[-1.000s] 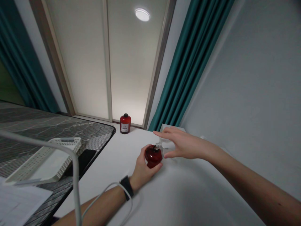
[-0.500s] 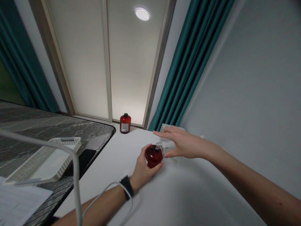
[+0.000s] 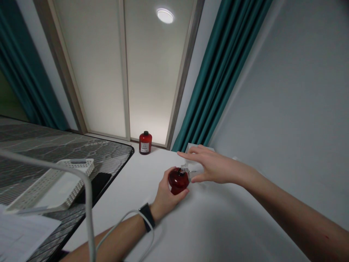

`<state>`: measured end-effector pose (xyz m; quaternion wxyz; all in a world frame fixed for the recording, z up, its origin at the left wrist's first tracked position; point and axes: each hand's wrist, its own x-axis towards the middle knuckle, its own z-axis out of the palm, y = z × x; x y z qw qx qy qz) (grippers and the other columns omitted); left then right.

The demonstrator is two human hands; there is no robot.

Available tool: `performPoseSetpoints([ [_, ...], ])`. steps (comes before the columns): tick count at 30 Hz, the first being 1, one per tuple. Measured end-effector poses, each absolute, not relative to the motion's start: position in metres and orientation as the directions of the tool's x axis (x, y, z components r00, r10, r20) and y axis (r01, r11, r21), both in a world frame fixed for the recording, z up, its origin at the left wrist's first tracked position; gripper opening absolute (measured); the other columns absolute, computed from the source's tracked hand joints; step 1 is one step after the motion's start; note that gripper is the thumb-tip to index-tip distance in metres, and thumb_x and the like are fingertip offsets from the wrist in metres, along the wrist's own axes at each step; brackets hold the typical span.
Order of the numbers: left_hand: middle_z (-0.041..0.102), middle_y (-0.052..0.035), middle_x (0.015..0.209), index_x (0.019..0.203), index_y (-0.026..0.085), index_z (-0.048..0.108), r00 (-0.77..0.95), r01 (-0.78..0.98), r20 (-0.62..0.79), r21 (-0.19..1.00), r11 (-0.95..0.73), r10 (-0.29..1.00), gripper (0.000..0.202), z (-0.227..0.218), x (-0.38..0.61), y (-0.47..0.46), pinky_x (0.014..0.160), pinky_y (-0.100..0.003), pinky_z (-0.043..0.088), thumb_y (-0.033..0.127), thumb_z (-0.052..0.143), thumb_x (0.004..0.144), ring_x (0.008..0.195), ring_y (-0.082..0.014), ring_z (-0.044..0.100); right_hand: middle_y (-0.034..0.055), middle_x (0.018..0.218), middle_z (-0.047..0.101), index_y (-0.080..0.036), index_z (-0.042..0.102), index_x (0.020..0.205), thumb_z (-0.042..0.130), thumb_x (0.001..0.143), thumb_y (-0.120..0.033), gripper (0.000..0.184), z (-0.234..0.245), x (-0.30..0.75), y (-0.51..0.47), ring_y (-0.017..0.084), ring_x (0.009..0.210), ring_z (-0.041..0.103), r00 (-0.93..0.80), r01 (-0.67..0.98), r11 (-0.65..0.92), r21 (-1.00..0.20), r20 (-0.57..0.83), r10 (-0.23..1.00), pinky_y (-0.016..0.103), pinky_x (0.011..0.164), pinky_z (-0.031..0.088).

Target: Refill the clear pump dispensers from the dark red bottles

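Note:
My left hand is wrapped round a dark red bottle above the white surface. In my right hand is a clear bottle, held on its side between thumb and fingers, with the index finger stretched out to the left. The clear bottle's threaded neck lies over the mouth of the red bottle; whether the two touch I cannot tell. Any liquid passing between them is too small to make out.
A second red bottle with a black cap and pale label stands at the back. To the left, a white perforated basket, a black flat object and papers lie on a grey mat. A white cable crosses the near left.

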<state>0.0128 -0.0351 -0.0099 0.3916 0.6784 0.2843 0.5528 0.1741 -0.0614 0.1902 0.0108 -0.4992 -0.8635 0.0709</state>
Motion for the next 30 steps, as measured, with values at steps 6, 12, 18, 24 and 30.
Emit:
performPoseSetpoints([
  [6,0.06,-0.0124,0.126,0.13,0.019,0.044,0.219,-0.046,0.524,0.848,-0.528,0.823,0.069,-0.0082,0.0135,-0.035,0.107,-0.051,0.045,0.026,0.078,0.07,0.118,-0.0301,0.059,0.0114,0.127,0.058,-0.028,0.037,0.153,0.078,0.08,-0.043,0.085,0.1901,0.1737,-0.0612,0.032,0.114,0.05,-0.505,0.859,0.497,-0.12,-0.048,0.862,0.048,0.097,0.044],
  [12,0.06,-0.0126,0.126,0.13,0.019,0.044,0.225,-0.043,0.527,0.846,-0.532,0.82,0.069,-0.0085,0.0137,-0.0348,0.106,-0.051,0.045,0.028,0.078,0.07,0.118,-0.0305,0.06,0.011,0.125,0.059,-0.029,0.039,0.152,0.079,0.079,-0.04,0.084,0.192,0.1717,-0.062,0.032,0.113,0.05,-0.509,0.858,0.503,-0.102,-0.045,0.86,0.049,0.095,0.045],
  [18,0.059,-0.013,0.126,0.131,0.018,0.043,0.227,-0.044,0.521,0.85,-0.526,0.823,0.07,-0.0085,0.0131,-0.035,0.107,-0.051,0.045,0.029,0.077,0.071,0.118,-0.0302,0.059,0.0116,0.125,0.059,-0.027,0.039,0.152,0.079,0.079,-0.038,0.084,0.1903,0.1721,-0.0621,0.032,0.111,0.05,-0.524,0.85,0.522,-0.07,-0.022,0.851,0.049,0.094,0.045],
  [24,0.06,-0.0125,0.126,0.13,0.019,0.044,0.227,-0.04,0.52,0.85,-0.526,0.824,0.07,-0.0081,0.0132,-0.0355,0.106,-0.051,0.045,0.028,0.078,0.07,0.118,-0.0306,0.06,0.0117,0.125,0.06,-0.027,0.04,0.152,0.079,0.079,-0.037,0.083,0.1926,0.1709,-0.0632,0.032,0.109,0.051,-0.525,0.85,0.523,-0.064,-0.032,0.85,0.049,0.093,0.046],
  [30,0.06,-0.0126,0.127,0.131,0.019,0.044,0.228,-0.038,0.521,0.849,-0.528,0.822,0.07,-0.0076,0.0127,-0.0358,0.107,-0.052,0.045,0.028,0.078,0.07,0.119,-0.031,0.06,0.0116,0.126,0.06,-0.029,0.04,0.152,0.076,0.081,-0.039,0.081,0.1929,0.1707,-0.0635,0.033,0.111,0.051,-0.526,0.848,0.523,-0.082,-0.024,0.85,0.049,0.093,0.045],
])
